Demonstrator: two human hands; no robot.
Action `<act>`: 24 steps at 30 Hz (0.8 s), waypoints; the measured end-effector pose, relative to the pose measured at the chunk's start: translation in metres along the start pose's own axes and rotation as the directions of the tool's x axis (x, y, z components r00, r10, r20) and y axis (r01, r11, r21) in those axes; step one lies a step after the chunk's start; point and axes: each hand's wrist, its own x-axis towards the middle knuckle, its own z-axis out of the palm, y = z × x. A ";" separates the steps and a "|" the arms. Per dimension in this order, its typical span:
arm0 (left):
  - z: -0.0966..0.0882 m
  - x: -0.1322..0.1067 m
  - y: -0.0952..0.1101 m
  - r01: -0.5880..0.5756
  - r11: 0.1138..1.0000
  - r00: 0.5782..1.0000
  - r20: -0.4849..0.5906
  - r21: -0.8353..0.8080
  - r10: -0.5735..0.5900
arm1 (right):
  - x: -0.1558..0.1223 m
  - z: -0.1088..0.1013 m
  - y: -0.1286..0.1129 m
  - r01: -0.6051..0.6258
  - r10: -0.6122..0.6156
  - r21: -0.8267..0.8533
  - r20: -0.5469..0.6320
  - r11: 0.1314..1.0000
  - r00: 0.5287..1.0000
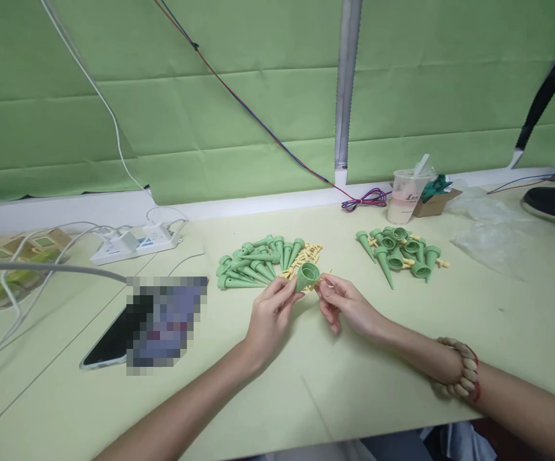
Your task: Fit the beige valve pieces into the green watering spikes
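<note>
My left hand (pixel 271 314) pinches a green plastic cone spike (pixel 306 276), its open wide end turned toward me. My right hand (pixel 343 302) is closed in a pinch on a small yellow plastic piece (pixel 326 279) right beside the cone's mouth. Just behind my hands lies a pile of green cone spikes (pixel 253 264) with several small yellow pieces (pixel 306 251) next to it. A second pile of green cones (pixel 399 251) with yellow pieces fitted lies to the right.
A phone (pixel 114 339) lies at the left on the pale table (pixel 306 390). A white power strip (pixel 136 243) with cables sits behind it. A plastic drink cup (pixel 406 195), a cardboard box (pixel 438 200) and clear plastic bags (pixel 495 237) stand at the back right.
</note>
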 end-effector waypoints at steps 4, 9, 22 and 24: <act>-0.001 0.001 -0.003 -0.090 0.994 0.995 -0.039 0.055 0.093 | 0.001 0.001 -0.001 -0.060 0.057 0.112 0.032 0.992 0.998; -0.002 0.000 -0.010 -0.136 0.983 0.989 -0.037 0.120 0.142 | 0.000 0.001 -0.004 -0.134 0.122 0.204 0.069 0.970 0.990; 0.002 0.000 -0.009 -0.031 0.998 0.999 0.028 0.056 0.029 | 0.004 -0.002 -0.002 -0.091 0.089 0.077 0.029 0.993 0.996; 0.001 0.000 -0.009 -0.039 0.998 0.999 0.020 0.048 0.038 | 0.005 -0.002 -0.001 -0.102 0.097 0.103 0.052 0.989 0.994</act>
